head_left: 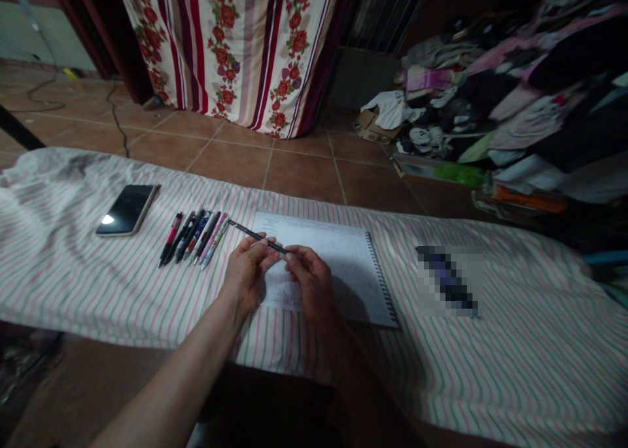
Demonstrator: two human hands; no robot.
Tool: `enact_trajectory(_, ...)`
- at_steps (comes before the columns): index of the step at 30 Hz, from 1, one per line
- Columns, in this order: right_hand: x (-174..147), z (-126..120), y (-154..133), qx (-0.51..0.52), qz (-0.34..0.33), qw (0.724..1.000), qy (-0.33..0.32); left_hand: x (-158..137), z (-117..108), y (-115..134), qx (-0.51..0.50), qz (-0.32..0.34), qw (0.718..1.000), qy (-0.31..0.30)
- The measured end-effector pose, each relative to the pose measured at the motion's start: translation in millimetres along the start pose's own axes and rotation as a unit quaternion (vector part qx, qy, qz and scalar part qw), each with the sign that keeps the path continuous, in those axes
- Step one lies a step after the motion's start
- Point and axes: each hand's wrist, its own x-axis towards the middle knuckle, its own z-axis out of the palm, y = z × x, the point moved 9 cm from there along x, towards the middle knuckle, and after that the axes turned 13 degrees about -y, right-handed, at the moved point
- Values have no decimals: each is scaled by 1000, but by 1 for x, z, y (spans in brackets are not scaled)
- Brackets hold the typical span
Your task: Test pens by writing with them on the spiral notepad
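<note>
A slim black pen [249, 231] is held slantwise between both hands, above an open spiral notebook [324, 232] with writing on its page. My left hand [246, 269] is closed, its thumb and fingers pinching the middle of the pen. The fingers of my right hand [310, 278] close around the pen's lower right end. Left of the notebook, several pens [193, 237] lie side by side in a row, some dark, some pink or patterned. The held pen's far tip reaches close to that row.
A smartphone [126, 210] lies at the left on the striped cloth [294, 343]. At the right is a dark, pixelated object [447, 279]. Beyond the cloth's far edge are the tiled floor [304, 167], a floral curtain [250, 55] and heaped clothes [520, 95].
</note>
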Motion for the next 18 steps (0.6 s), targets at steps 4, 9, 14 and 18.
enact_trajectory(4,-1,1,-1,-2,-3,1000,-4,0,0,0,0,-3,1000,-2)
enact_trajectory(9,2,0,4,0,-3,1000,7,0,0,1,6,-2,1000,4)
enact_trajectory(14,3,-1,9,-1,-5,1000,12,0,-3,-1,-5,-13,1000,13)
enact_trajectory(18,3,2,7,-14,-13,1000,-4,0,-4,0,-4,-10,1000,16)
